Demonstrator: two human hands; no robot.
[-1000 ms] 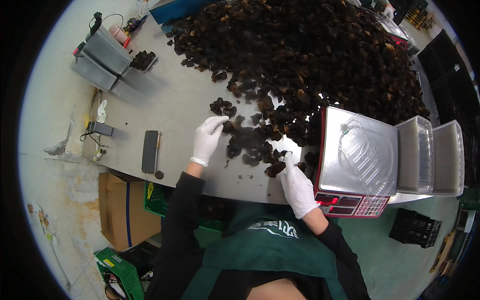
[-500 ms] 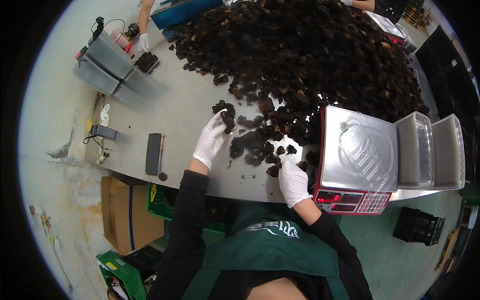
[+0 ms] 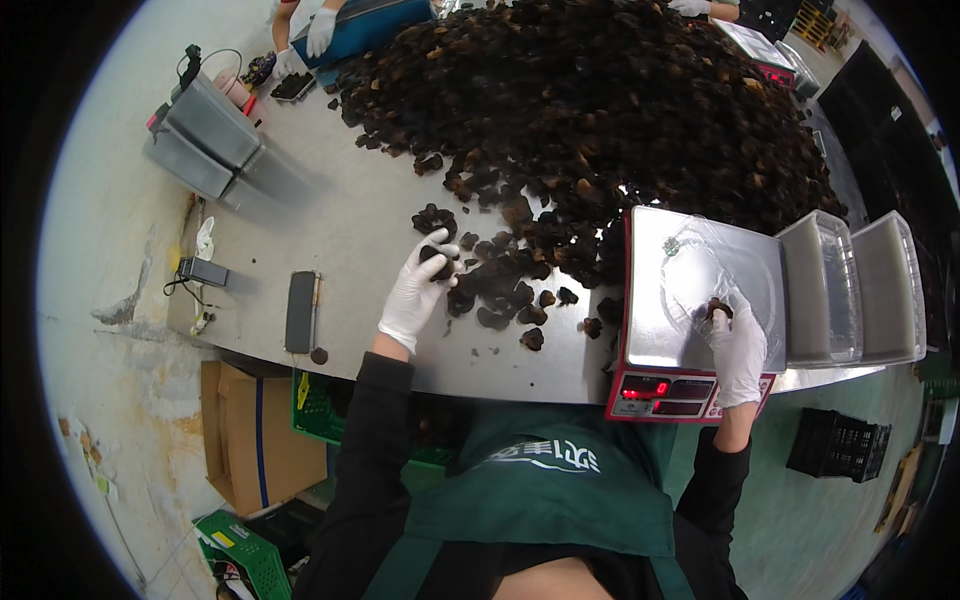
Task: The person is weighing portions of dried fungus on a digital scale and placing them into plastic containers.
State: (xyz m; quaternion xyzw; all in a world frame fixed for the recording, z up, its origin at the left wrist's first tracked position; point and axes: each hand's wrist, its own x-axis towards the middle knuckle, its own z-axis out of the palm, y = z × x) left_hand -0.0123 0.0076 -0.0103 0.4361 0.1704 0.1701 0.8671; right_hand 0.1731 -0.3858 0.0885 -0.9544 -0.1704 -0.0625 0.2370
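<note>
My left hand (image 3: 407,300), in a white glove, is closed around a dark, wrinkled mushroom piece (image 3: 436,263) above the steel table. Just beyond its fingertips lies a dark clump of the same kind (image 3: 433,219). My right hand (image 3: 740,352), also gloved, reaches over the red-rimmed scale (image 3: 655,330) and pinches a small dark brown mushroom piece (image 3: 717,307). Under that hand a clear plastic tray (image 3: 688,270) rests on the scale's metal plate. Loose mushroom pieces (image 3: 493,318) are scattered between my hands, in front of a large dark heap (image 3: 600,110).
Clear plastic tubs (image 3: 822,290) stand right of the scale. On the left are a phone-like dark slab (image 3: 301,312), a small grey box (image 3: 203,271) and tall grey containers (image 3: 212,125). At the far left, another person's gloved hand (image 3: 321,32) is at a blue bin (image 3: 365,28).
My right hand has moved right, from the loose pieces to over the scale, carrying a small piece. My left hand now grips a piece, with the clump beyond its fingers. Another person's second hand appears.
</note>
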